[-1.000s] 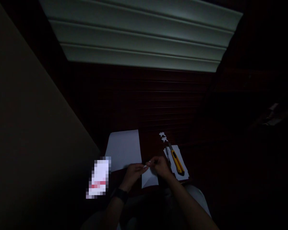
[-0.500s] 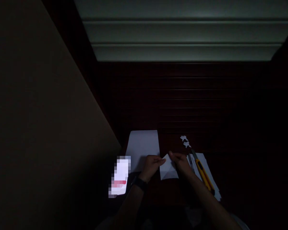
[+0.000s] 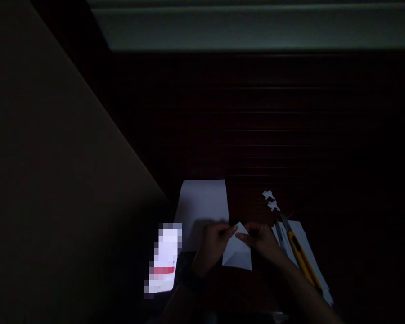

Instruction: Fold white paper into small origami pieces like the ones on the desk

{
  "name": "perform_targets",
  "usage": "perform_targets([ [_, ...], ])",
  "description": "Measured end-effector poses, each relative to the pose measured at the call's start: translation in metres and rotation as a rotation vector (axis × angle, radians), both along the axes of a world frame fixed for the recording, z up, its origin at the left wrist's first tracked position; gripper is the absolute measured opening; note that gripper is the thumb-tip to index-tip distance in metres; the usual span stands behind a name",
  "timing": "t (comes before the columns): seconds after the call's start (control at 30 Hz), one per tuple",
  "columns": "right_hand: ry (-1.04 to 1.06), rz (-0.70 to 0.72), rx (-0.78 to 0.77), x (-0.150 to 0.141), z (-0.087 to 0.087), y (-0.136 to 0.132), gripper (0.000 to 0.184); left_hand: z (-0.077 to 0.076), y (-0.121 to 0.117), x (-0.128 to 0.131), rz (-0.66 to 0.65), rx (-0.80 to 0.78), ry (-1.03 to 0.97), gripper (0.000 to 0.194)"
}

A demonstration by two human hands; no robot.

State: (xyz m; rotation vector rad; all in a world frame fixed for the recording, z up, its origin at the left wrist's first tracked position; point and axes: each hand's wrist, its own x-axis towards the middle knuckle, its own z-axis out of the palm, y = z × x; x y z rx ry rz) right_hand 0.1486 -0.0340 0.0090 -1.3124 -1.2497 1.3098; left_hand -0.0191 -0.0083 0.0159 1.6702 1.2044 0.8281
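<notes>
Dim scene, viewed from above. Over the dark worktop [image 3: 245,202], low and a little right of centre: a small white folded paper [image 3: 238,257], pointed at the far end, broad at the near edge. Grip closed on both sides of the point: left hand [image 3: 213,242] pinching at the left, right hand [image 3: 265,242] at the right, thumbs on the upper face. Impossible to tell whether resting flat or slightly lifted. Probably very light, crisp along creases, limp elsewhere; likely to crumple or tear under rough pressure, not very slippery. Best held by creased edges near the tip, between thumb and finger, pressing gently. To the left, a larger sheet [image 3: 202,202] and a lit screen [image 3: 167,252]; to the right, a yellow cutter [image 3: 302,258] lying on papers [image 3: 312,243].
</notes>
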Motion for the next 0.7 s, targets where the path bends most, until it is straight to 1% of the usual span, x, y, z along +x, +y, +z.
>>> perform_targets([
  [0.07,-0.036,0.039,0.003,0.003,-0.001,0.001,0.026,-0.001,0.000,0.004,0.003,0.045,0.064,0.037],
  [0.13,-0.106,0.038,0.003,0.005,-0.003,0.002,0.029,0.000,-0.001,0.008,-0.005,0.080,0.077,0.032],
  [0.23,-0.218,0.028,0.021,0.006,-0.007,0.001,0.029,0.005,-0.001,0.015,-0.025,0.129,0.013,0.018],
  [0.3,-0.263,0.021,0.031,0.005,-0.009,0.001,0.027,0.006,-0.001,0.020,-0.023,0.140,-0.015,0.013],
  [0.43,-0.279,0.005,0.024,0.004,-0.011,0.002,0.016,0.003,0.001,0.026,0.021,0.131,-0.010,0.011],
  [0.53,-0.263,0.002,0.031,0.006,-0.009,0.004,0.017,0.000,0.004,0.027,0.031,0.085,-0.039,0.012],
  [0.6,-0.240,0.005,0.041,0.007,-0.007,0.005,0.018,-0.001,0.005,0.027,0.016,0.055,-0.054,0.012],
  [0.7,-0.236,0.017,0.054,0.009,-0.005,0.005,0.018,-0.001,0.006,0.028,-0.031,0.071,-0.042,0.013],
])
